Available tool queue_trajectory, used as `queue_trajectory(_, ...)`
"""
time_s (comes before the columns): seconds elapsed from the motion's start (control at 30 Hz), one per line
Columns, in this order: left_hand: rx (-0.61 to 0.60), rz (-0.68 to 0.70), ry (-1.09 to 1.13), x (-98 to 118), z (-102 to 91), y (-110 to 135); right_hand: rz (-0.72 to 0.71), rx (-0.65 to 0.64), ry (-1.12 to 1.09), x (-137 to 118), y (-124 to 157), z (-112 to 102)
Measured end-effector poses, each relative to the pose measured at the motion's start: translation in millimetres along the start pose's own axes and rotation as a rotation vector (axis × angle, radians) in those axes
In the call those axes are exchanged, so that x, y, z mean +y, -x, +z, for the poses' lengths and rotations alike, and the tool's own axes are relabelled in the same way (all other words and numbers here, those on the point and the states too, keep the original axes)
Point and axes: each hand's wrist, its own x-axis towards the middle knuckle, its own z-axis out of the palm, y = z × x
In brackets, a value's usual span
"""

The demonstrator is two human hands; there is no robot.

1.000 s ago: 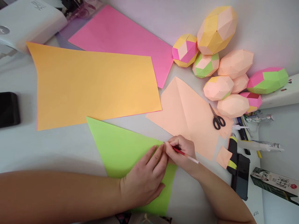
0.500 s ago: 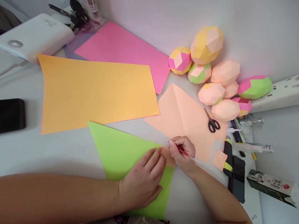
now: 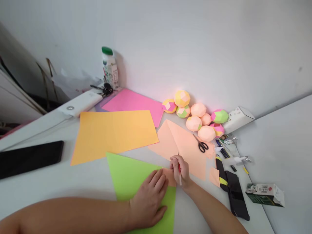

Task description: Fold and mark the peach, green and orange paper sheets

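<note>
My left hand [image 3: 152,198] lies with its fingers stretched over a small peach paper piece [image 3: 170,177], pressing it against the green sheet [image 3: 133,175]. The piece sits at that sheet's upper right corner, and part of it is hidden under the fingers. My right hand [image 3: 180,170] is closed around a slim red pen [image 3: 179,168] with a pale rear end. Its thin tip points away from me, just past the piece. Behind that hand spreads a larger creased peach sheet [image 3: 192,156], with black-handled scissors [image 3: 202,146] on it.
Orange [image 3: 117,131] and pink [image 3: 136,102] sheets overlap at the back. Several faceted paper balls [image 3: 198,110] cluster by the wall. Rightward are a black-yellow cutter [image 3: 221,174], a phone [image 3: 236,195] and a carton [image 3: 264,194]. A black device [image 3: 31,157] lies left; a bottle [image 3: 110,68] stands behind.
My view has tilted upward, bringing more wall and the bottle into sight. The pen has turned steeper in my right hand. My left hand stays on the peach piece.
</note>
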Motion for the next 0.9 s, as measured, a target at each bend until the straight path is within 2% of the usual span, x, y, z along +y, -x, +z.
queue_trajectory(0.13, 0.076, -0.049, 0.074, 1, 2.4, -2, -0.129, 0.064, 0.202, -4, 0, -2)
queue_trajectory(0.2, 0.086, -0.088, 0.123, -2, -1.9, -6, -0.177, 0.080, 0.233, -7, 3, -9)
queue_trajectory(0.37, -0.095, -0.204, 0.019, -34, -34.2, -20, -0.254, -0.018, 0.325, 2, 29, -26)
queue_trajectory(0.47, -0.224, -0.235, -0.027, -57, -53.1, -26, -0.144, -0.018, 0.267, 9, 46, -29)
queue_trajectory(0.57, -0.316, -0.255, -0.033, -70, -59.7, -28, -0.022, -0.013, 0.154, 10, 53, -28)
queue_trajectory(0.73, -0.383, -0.290, 0.004, -72, -56.1, -28, 0.045, 0.009, 0.045, 10, 46, -28)
queue_trajectory(0.9, -0.382, -0.300, 0.011, -71, -55.3, -29, 0.167, 0.046, -0.141, 17, 42, -36)
